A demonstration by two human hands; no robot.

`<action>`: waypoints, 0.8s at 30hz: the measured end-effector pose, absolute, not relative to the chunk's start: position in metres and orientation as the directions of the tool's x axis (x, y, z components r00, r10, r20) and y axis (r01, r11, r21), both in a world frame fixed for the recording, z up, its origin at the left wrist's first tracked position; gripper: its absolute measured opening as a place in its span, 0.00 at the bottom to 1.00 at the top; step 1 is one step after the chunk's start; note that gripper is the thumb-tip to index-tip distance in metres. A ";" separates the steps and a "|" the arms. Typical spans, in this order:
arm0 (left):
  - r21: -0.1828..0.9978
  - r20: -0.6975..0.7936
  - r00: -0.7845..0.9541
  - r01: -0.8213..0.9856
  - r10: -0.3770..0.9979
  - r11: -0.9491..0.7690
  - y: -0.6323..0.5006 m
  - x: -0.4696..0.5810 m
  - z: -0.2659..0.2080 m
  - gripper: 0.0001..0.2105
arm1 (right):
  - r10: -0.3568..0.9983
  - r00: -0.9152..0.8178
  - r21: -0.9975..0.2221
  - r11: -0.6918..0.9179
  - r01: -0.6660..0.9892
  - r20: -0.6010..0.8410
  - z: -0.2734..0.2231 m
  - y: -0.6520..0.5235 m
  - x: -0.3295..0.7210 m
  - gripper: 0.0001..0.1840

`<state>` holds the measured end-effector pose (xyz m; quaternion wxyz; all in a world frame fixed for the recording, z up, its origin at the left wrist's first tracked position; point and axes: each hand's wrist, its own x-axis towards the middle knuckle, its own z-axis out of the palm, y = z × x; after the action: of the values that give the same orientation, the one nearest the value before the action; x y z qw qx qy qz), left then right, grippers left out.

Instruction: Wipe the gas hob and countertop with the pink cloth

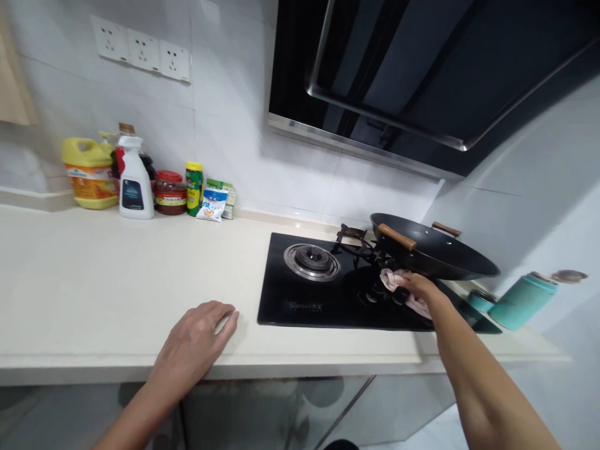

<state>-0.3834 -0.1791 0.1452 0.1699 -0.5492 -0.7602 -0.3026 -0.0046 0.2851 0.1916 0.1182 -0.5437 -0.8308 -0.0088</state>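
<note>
My right hand [417, 289] is closed on a pale pink cloth [392, 279], pressed to the black glass gas stove [300, 312] near the control knobs [375, 292]. Just behind and above that hand, a large black wok [435, 250] with wooden handles sits tilted over the right burner. A loose black pan support [354, 240] stands between the wok and the bare left burner [312, 261]. On the white countertop [117, 281], left of the stove, my left hand [199, 334] rests with nothing in it, its thumb apart from the loosely bent fingers.
A teal canister [525, 301] with its lid up and a small teal cup [480, 300] stand right of the stove. Along the back wall are a yellow jug [91, 175], a white spray bottle [135, 184], a red-lidded jar [170, 192] and seasoning packs [213, 203]. A range hood [365, 144] hangs above.
</note>
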 end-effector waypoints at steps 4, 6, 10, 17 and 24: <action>0.285 0.588 -0.354 0.932 0.727 0.224 -0.180 -0.382 0.145 0.15 | 0.874 -0.486 -0.129 0.485 0.865 0.027 0.204 0.291 -0.026 0.17; 0.278 0.600 -0.352 0.934 0.719 0.225 -0.180 -0.383 0.144 0.15 | 0.857 -0.515 -0.119 0.509 0.852 -0.015 0.207 0.291 -0.038 0.17; 0.257 0.614 -0.333 0.942 0.715 0.217 -0.179 -0.386 0.139 0.15 | 0.828 -0.559 -0.085 0.555 0.827 -0.029 0.204 0.289 -0.072 0.20; 0.282 0.612 -0.338 0.938 0.715 0.202 -0.181 -0.385 0.140 0.13 | 0.812 -0.583 -0.031 0.583 0.812 0.009 0.190 0.292 -0.165 0.27; 0.304 0.638 -0.351 0.932 0.685 0.195 -0.183 -0.379 0.147 0.12 | 0.792 -0.609 0.056 0.607 0.792 0.028 0.197 0.261 -0.177 0.24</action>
<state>-0.3790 -0.1826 0.1473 0.1846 -0.5387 -0.7506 -0.3352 -0.1767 0.2609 0.1966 0.0004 -0.4419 -0.8965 -0.0312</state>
